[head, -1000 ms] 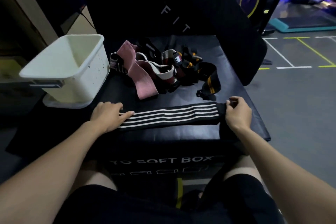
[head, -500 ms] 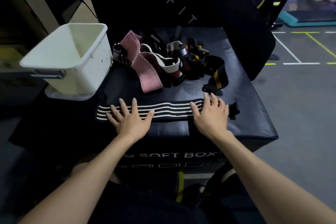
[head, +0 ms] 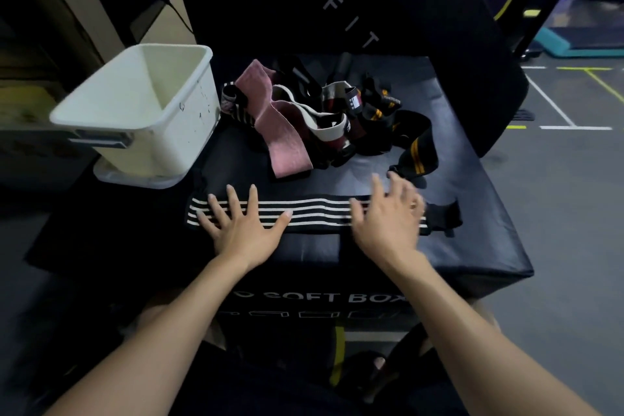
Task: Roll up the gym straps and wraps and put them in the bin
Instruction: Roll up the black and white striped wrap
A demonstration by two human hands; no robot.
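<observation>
A: Upper left of the frame, your white bin [head: 141,111] stands open on the black soft box [head: 472,246].

B: Centre-left, your left hand [head: 244,230] lies flat, fingers spread, pressing the striped wrap [head: 314,211] stretched across mid-frame.

A: Right of centre, your right hand [head: 388,223] is palm-down over the wrap's right part, fingers spread, blurred.

B: Above, the strap pile [head: 320,121] is unrolled.

Both hands, left hand [head: 243,224] and right hand [head: 388,218], flat on striped wrap [head: 317,209] beside white bin [head: 141,111].
</observation>
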